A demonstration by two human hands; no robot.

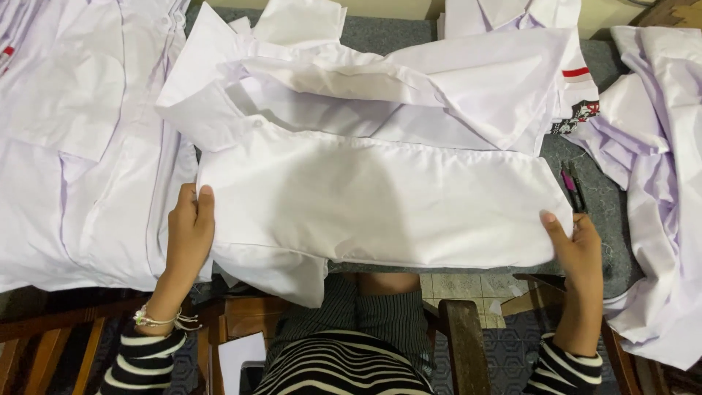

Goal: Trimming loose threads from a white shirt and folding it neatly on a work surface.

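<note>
**White shirt, mid-fold, on the table**

- Item: one white shirt (373,197), laid flat across the middle of the grey table (610,212), collar end towards the far side, its near part folded into a wide band that overhangs the near edge.
- Left hand (189,234): clamped on the left end of the folded band, thumb on top, fingers tucked under the cloth.
- Right hand (578,252): pinching the right end of the same band, thumb on top at the corner.
- Left of the shirt: a pile of white shirts (80,146), touching its edge.
- Far right: another white shirt with a red stripe and dark badge on the sleeve (578,95); further right, a heap of crumpled white cloth (658,183).
- Beside the right hand: two pens (572,186), one pink, lying on the table.
- Near side: wooden chair arms (464,336), striped sleeves.
- Handling note: the fold looks best kept by holding both ends level and taut, so the crease runs straight; the loose corner hanging near the left hand probably needs tucking in.
</note>
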